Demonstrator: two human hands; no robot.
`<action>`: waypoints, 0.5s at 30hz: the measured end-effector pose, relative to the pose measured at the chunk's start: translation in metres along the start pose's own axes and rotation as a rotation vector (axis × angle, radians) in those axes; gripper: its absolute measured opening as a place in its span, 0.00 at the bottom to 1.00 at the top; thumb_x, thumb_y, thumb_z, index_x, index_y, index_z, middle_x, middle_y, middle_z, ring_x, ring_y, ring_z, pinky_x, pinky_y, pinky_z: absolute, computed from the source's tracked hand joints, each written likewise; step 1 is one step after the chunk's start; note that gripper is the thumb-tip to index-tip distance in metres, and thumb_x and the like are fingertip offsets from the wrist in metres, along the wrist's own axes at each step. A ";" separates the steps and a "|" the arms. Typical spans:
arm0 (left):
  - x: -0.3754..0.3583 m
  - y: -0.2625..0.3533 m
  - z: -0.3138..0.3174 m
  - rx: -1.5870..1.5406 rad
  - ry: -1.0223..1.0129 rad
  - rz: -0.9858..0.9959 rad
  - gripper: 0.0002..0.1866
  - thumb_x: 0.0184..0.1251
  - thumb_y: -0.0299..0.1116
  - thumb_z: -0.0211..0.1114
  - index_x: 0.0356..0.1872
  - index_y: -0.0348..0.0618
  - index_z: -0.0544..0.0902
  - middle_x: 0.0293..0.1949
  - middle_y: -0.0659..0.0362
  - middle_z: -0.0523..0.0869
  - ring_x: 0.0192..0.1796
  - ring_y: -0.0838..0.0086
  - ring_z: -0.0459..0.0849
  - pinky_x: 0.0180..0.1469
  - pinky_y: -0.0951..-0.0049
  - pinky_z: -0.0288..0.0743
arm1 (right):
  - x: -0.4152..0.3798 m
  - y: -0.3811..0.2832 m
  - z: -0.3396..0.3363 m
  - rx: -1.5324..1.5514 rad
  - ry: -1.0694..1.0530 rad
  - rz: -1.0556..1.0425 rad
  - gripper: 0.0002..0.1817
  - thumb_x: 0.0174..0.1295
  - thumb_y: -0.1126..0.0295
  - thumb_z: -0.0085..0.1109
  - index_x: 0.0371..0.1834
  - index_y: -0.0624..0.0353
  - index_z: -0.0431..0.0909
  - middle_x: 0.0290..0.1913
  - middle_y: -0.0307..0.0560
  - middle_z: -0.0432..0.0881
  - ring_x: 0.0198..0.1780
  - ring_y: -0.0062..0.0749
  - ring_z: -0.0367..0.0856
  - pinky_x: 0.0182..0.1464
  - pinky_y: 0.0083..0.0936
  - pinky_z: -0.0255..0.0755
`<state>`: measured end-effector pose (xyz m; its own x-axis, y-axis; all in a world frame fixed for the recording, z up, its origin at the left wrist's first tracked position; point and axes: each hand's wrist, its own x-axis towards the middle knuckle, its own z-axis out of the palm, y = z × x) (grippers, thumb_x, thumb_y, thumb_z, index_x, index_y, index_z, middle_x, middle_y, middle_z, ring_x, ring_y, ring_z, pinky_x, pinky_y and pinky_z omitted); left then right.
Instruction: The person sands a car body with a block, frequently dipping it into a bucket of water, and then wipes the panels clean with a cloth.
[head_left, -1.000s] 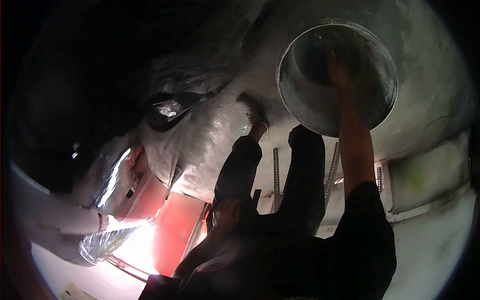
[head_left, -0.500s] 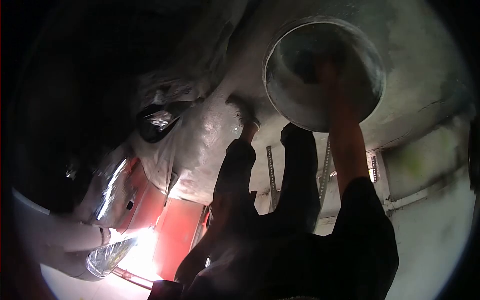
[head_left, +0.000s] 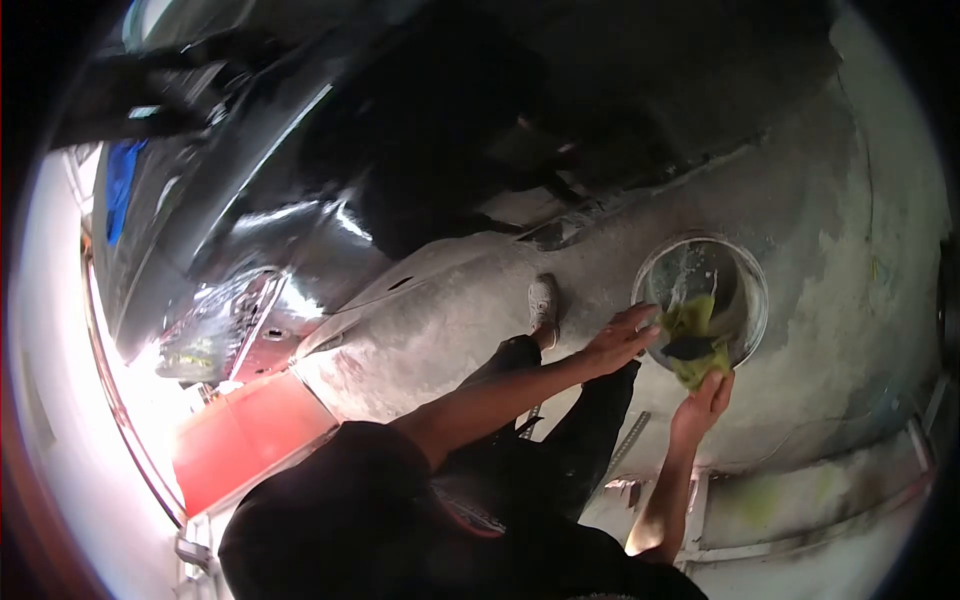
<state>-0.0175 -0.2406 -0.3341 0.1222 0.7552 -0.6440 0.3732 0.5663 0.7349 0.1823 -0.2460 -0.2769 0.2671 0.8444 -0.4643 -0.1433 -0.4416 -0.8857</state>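
Observation:
In the head view my right hand (head_left: 703, 403) grips the lower end of a yellow-green cloth (head_left: 692, 322) with a dark patch across it. The wet-looking cloth hangs bunched over the near side of a round bucket (head_left: 762, 310). My left hand (head_left: 617, 345) is open, its fingers stretched toward the cloth at the bucket's left rim. Whitish streaks of water show inside the bucket, which stands on the grey floor.
A glossy black car (head_left: 400, 130) fills the upper left. A red panel (head_left: 250, 435) stands at the lower left beside bright light. My shoe (head_left: 543, 300) is on the concrete floor (head_left: 420, 320) left of the bucket. A pale wall ledge (head_left: 810, 545) runs along the lower right.
My right hand has come up out of the bucket with the cloth in it. My left hand has come into view beside the rim. The view has swung, showing more of the car.

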 end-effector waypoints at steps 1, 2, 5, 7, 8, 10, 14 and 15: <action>0.005 0.007 0.001 -0.045 0.022 -0.033 0.32 0.84 0.52 0.54 0.81 0.52 0.63 0.80 0.49 0.64 0.83 0.60 0.59 0.81 0.60 0.55 | -0.010 -0.027 0.011 0.089 0.046 0.019 0.17 0.83 0.58 0.49 0.54 0.64 0.75 0.44 0.40 0.79 0.46 0.24 0.73 0.51 0.23 0.70; 0.007 0.020 -0.001 -0.300 0.006 -0.057 0.33 0.84 0.54 0.52 0.81 0.49 0.62 0.81 0.49 0.62 0.83 0.60 0.56 0.82 0.60 0.52 | -0.018 -0.050 0.021 0.176 0.092 0.041 0.17 0.83 0.59 0.49 0.55 0.64 0.76 0.46 0.39 0.80 0.47 0.24 0.74 0.53 0.22 0.70; -0.003 0.089 -0.021 -0.941 -0.050 -0.356 0.37 0.84 0.60 0.48 0.77 0.37 0.67 0.76 0.50 0.70 0.79 0.62 0.66 0.79 0.63 0.60 | -0.028 -0.107 0.051 0.598 0.280 0.330 0.18 0.83 0.60 0.48 0.59 0.66 0.77 0.53 0.44 0.82 0.52 0.26 0.78 0.57 0.24 0.72; -0.009 0.105 -0.036 -1.238 -0.292 -0.272 0.34 0.82 0.58 0.54 0.72 0.37 0.74 0.68 0.52 0.79 0.70 0.65 0.77 0.70 0.67 0.71 | -0.014 -0.089 0.040 0.387 0.126 0.361 0.20 0.83 0.60 0.49 0.64 0.66 0.75 0.60 0.47 0.81 0.57 0.29 0.80 0.61 0.26 0.72; -0.011 0.111 -0.041 -1.378 -0.424 -0.220 0.32 0.81 0.56 0.57 0.69 0.38 0.77 0.64 0.52 0.83 0.66 0.66 0.82 0.66 0.68 0.76 | -0.003 -0.072 0.030 0.281 0.053 0.370 0.21 0.83 0.60 0.49 0.67 0.66 0.74 0.64 0.49 0.80 0.60 0.30 0.80 0.62 0.27 0.73; -0.011 0.114 -0.043 -1.020 -0.317 -0.179 0.25 0.79 0.50 0.63 0.65 0.42 0.81 0.57 0.55 0.87 0.57 0.70 0.86 0.58 0.71 0.80 | 0.005 -0.060 0.030 0.035 0.063 0.341 0.29 0.82 0.52 0.49 0.76 0.61 0.67 0.72 0.50 0.74 0.70 0.33 0.74 0.69 0.34 0.69; -0.031 0.150 -0.058 -0.200 -0.037 0.199 0.21 0.75 0.39 0.69 0.65 0.47 0.81 0.55 0.54 0.88 0.53 0.74 0.87 0.54 0.69 0.83 | -0.032 -0.107 0.088 0.386 0.174 0.339 0.38 0.80 0.40 0.43 0.81 0.56 0.60 0.77 0.47 0.68 0.78 0.39 0.66 0.76 0.41 0.63; -0.040 0.164 -0.062 -0.187 0.078 0.197 0.21 0.76 0.39 0.69 0.65 0.46 0.81 0.54 0.54 0.88 0.53 0.74 0.87 0.55 0.69 0.82 | -0.040 -0.116 0.100 0.560 0.148 0.308 0.40 0.79 0.36 0.41 0.82 0.55 0.58 0.78 0.47 0.67 0.79 0.40 0.63 0.77 0.43 0.61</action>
<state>-0.0183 -0.1576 -0.1746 0.1016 0.8757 -0.4720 0.1720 0.4519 0.8753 0.0932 -0.1984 -0.1557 0.2575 0.6363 -0.7271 -0.6977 -0.3982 -0.5956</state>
